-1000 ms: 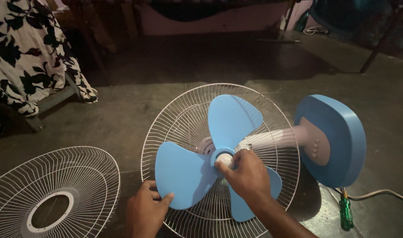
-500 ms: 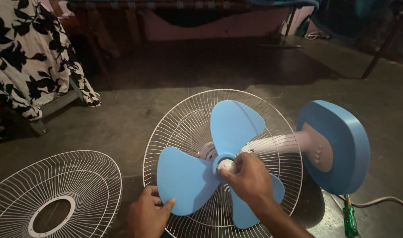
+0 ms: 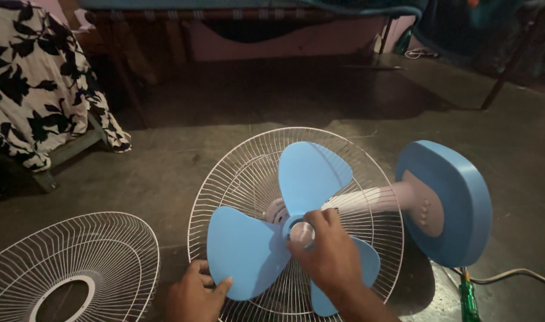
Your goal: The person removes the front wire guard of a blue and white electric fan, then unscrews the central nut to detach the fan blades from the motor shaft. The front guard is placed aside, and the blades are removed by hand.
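Head view: we pinch the white hub cap (image 3: 302, 232) with our right hand (image 3: 329, 259), while our left hand (image 3: 195, 295) steadies the near-left blue blade (image 3: 245, 253) (fingers closed on its edge); next, turning the cap calls for a firm blade hold.

The scene is dim, lit from near the camera: the blue fan blades (image 3: 284, 226) and white rear grille (image 3: 242, 161) catch the light while the concrete floor (image 3: 165, 161) falls off to near black under the bed frame (image 3: 224, 15). Soft shadow pools under the blue fan base (image 3: 457, 203). Focus is fairly sharp centrally, with wide-angle stretching and slight softness at the edges.
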